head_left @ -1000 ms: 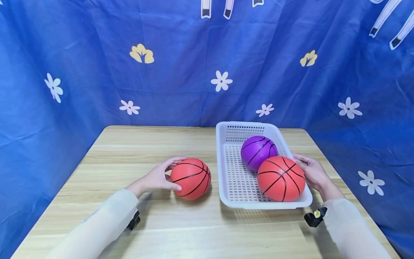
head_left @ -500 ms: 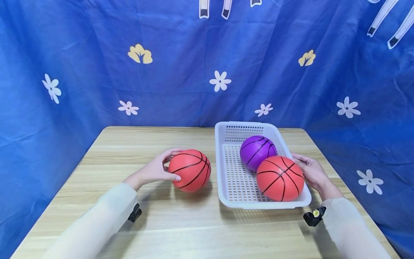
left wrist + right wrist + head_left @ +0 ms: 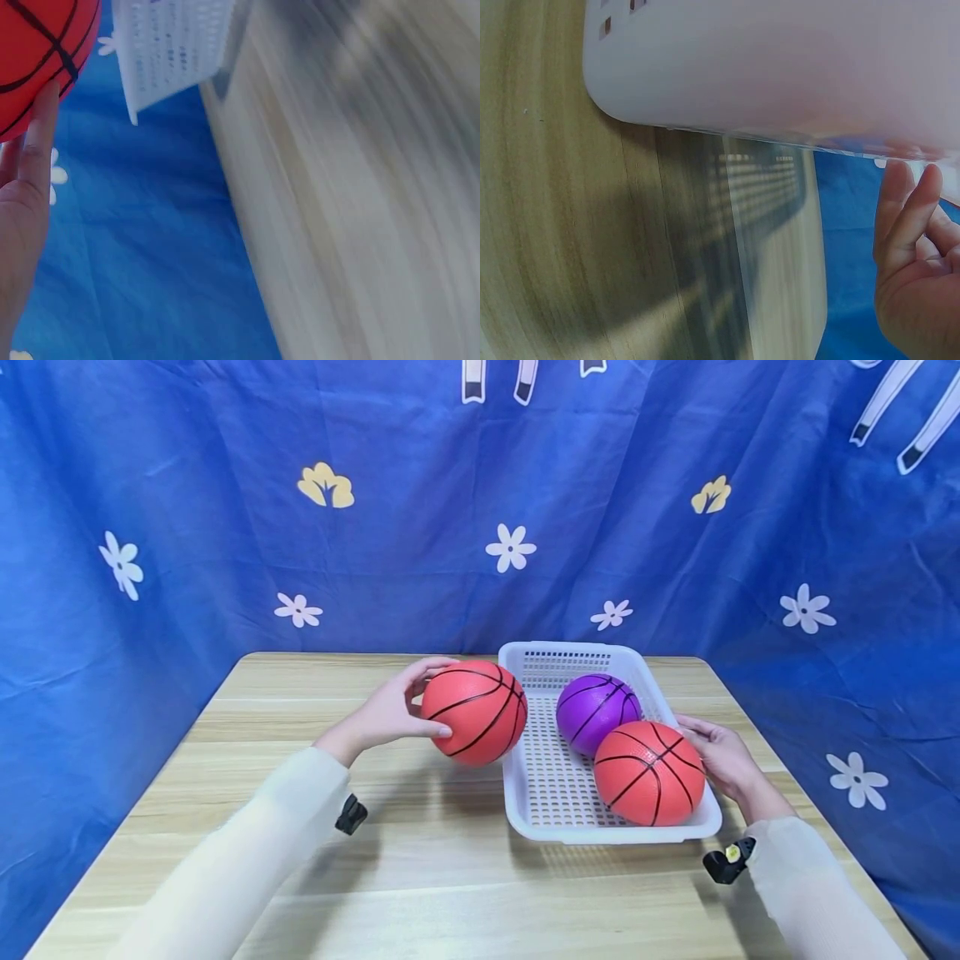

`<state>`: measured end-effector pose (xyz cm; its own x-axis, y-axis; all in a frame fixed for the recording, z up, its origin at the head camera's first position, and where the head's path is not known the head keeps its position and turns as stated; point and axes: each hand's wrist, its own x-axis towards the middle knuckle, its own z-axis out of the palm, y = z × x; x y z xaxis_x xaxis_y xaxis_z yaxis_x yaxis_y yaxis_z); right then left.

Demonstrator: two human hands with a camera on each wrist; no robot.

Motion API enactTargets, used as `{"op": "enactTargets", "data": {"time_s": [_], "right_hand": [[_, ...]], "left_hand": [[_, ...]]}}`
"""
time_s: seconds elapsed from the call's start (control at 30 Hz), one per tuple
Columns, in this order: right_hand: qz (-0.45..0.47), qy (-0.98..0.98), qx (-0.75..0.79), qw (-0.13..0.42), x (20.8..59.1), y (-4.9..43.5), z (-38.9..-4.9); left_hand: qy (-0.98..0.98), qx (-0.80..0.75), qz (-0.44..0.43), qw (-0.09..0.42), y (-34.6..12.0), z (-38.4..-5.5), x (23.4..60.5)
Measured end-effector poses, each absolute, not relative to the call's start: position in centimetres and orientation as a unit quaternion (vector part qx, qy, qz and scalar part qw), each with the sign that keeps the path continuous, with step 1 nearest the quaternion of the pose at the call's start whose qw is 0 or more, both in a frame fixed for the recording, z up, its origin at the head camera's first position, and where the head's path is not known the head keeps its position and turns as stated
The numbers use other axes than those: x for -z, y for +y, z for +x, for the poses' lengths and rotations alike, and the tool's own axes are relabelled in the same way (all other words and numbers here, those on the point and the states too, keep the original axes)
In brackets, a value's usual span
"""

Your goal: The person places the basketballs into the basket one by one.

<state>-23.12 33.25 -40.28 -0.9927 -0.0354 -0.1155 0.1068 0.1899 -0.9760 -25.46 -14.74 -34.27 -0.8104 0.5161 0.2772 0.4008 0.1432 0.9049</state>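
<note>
My left hand (image 3: 390, 710) grips a red toy basketball (image 3: 476, 712), thumb on its near side and fingers round its back. The ball is raised above the table and overlaps the left rim of the white plastic basket (image 3: 521, 822). In the left wrist view a finger (image 3: 36, 150) lies against the ball (image 3: 45, 56). At the basket's right side, my right hand (image 3: 723, 760) holds the rim; part of its grip is hidden. The right wrist view has its bent fingers (image 3: 911, 214) meeting the rim. Inside the basket sit a purple ball (image 3: 596, 714) and another red ball (image 3: 651, 774).
The basket stands on a wooden table (image 3: 450, 893), toward the right. A blue patterned cloth (image 3: 420, 543) rises behind the table and along both sides. The second red ball leans at the basket's near right corner, with the purple one behind it.
My left hand has lifted the red ball off the table and carried it away from me and rightward to the basket's left rim. The right hand, basket and balls inside stay put.
</note>
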Motion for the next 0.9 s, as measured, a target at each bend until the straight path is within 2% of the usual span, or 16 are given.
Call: {"op": "enactTargets", "data": {"time_s": [0.47, 0.9], "right_hand": [[0.023, 0.785, 0.616, 0.055, 40.3, 33.2, -23.1], [0.019, 0.770, 0.636, 0.056, 40.2, 33.3, -23.1]], "left_hand": [[0.742, -0.579, 0.331, 0.068, -8.3, -26.2, 34.5], [0.770, -0.529, 0.345, 0.089, -5.0, -26.3, 35.6]]}}
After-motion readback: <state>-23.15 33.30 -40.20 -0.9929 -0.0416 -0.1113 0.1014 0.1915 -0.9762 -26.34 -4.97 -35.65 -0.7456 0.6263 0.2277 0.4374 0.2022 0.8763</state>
